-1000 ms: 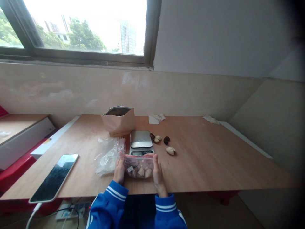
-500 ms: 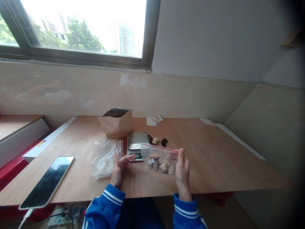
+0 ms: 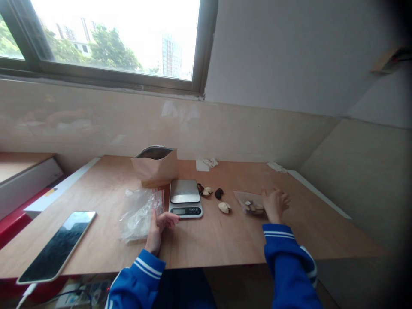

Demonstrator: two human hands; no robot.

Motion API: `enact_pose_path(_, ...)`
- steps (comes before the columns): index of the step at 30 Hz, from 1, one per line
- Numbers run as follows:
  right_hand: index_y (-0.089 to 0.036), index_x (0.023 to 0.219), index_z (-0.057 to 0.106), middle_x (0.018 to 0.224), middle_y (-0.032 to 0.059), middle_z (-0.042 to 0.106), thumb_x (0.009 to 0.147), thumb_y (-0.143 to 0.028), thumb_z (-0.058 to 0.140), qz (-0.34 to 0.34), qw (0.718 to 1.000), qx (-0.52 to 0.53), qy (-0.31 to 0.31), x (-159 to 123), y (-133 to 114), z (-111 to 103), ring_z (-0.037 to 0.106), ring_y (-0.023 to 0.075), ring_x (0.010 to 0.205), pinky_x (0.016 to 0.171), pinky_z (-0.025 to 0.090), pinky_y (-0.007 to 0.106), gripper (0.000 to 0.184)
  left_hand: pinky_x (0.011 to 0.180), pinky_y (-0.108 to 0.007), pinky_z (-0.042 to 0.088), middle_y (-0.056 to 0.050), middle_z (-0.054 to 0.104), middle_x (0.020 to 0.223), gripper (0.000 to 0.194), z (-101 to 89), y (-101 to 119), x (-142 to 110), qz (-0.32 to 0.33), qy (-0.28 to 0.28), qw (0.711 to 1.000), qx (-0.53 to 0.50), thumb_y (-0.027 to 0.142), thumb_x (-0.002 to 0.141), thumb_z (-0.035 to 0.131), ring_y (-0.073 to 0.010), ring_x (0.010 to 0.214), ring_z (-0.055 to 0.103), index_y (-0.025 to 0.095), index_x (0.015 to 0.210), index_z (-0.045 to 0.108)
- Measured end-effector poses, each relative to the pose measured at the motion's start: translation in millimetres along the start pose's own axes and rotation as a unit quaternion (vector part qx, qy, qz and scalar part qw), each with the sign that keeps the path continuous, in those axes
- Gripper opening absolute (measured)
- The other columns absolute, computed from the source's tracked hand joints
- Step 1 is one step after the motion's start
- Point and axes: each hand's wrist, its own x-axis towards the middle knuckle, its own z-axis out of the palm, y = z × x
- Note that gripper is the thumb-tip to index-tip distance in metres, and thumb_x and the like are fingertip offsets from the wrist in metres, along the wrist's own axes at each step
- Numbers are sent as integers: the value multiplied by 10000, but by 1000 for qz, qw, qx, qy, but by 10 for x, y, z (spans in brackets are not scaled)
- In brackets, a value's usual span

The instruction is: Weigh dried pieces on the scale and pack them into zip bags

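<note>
My left hand (image 3: pixel 160 227) rests on the table with fingers stretched out, beside the crumpled clear plastic bags (image 3: pixel 137 214). Its fingertips reach close to the kitchen scale (image 3: pixel 185 198), whose metal plate bears nothing. On the right, my right hand (image 3: pixel 276 204) is at the end of a clear zip bag (image 3: pixel 252 206) lying on the table, its fingers apart and seemingly not gripping it. Pale and brown lumpy pieces show inside that bag. Between scale and bag lie a pale shell-like piece (image 3: pixel 224 207), a dark curled piece (image 3: pixel 219 193) and a few mixed pieces (image 3: pixel 206 190).
A brown paper pouch (image 3: pixel 156 169) stands open behind the scale. A smartphone (image 3: pixel 58 246) with a white cable lies at the left. White paper scraps (image 3: pixel 207 164) are near the wall, and a power strip (image 3: pixel 80 294) is below the table's front edge.
My right hand has moved right and lowered the zip bag from the air onto the table. The pale piece and scale display are now uncovered. My left hand stays nearly in place.
</note>
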Motion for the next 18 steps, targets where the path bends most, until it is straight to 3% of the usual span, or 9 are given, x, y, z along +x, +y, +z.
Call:
enact_pose_path(3, -61, 1170, 581, 1176, 301, 550, 893, -447, 402, 4, 999, -34, -5, -337, -5, 154, 555, 376, 1046, 799, 428, 493, 508, 662, -328, 380, -90, 625, 695, 796, 6, 8, -1, -1, 0, 1000, -3, 650, 885, 121, -207, 678, 514, 138, 756, 716)
enact_pose_path(5, -95, 1222, 560, 1316, 268, 465, 882, -434, 428, -22, 992, -114, -58, -576, 12, 286, 478, 406, 1154, 875, 388, 536, 497, 660, -329, 376, -88, 621, 684, 790, 15, 18, -5, -1, -2, 1000, -6, 630, 897, 117, -204, 671, 513, 136, 751, 716)
enact_pose_path(10, -82, 1226, 565, 1348, 233, 463, 907, -338, 400, -117, 961, -198, -153, -760, 6, 545, 387, 355, 1270, 1040, 252, 530, 442, 660, -330, 375, -88, 619, 685, 783, 28, 41, -23, -1, -6, 1000, 2, 616, 905, 120, -204, 670, 510, 132, 752, 716)
enact_pose_path(14, -93, 1329, 465, 1404, 232, 394, 928, -371, 357, -104, 973, -160, -129, -683, -165, 568, 344, 355, 1308, 1025, 259, 554, 499, 660, -324, 372, -86, 618, 695, 770, 22, 41, -38, -2, -9, 1000, -3, 620, 902, 136, -201, 676, 508, 133, 753, 713)
enact_pose_path(18, -168, 1336, 447, 1418, 181, 365, 887, -425, 450, -192, 965, -67, -164, -878, -378, 559, 388, 343, 1268, 983, 349, 498, 517, 657, -326, 374, -91, 621, 700, 778, 23, 37, -45, -4, -7, 1000, -4, 626, 900, 130, -201, 675, 506, 127, 750, 708)
